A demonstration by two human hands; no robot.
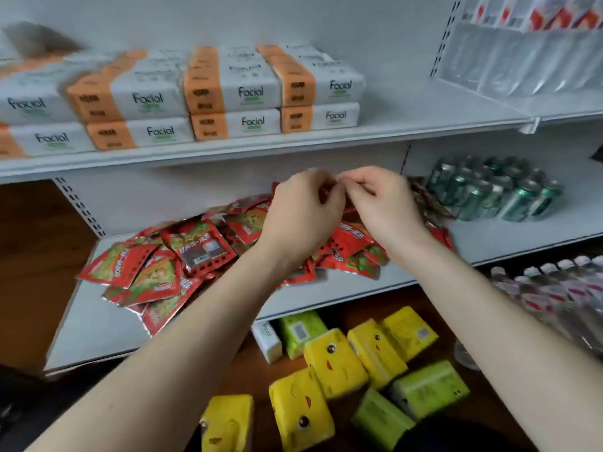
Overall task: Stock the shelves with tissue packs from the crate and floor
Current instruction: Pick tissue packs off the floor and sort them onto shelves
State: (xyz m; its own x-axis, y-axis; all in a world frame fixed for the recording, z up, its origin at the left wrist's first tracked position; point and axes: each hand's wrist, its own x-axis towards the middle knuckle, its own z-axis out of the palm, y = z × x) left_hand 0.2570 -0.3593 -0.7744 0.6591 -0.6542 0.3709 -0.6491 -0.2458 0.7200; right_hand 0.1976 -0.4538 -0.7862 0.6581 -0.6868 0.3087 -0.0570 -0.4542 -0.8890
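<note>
L hand (303, 216), R hand (386, 207) meet, fingers curled, over snack pkts (169, 265).

The left forearm (182, 337) and right forearm (483, 305), both bare, are reaching forward and up from the lower edge of the view, angling toward each other. The left hand (303, 213) is showing its back, fingers curling inward. The right hand (381, 207) is mirroring it, knuckles up. Their fingertips are meeting or nearly meeting, possibly pinching something, though blur is hiding it.
</note>
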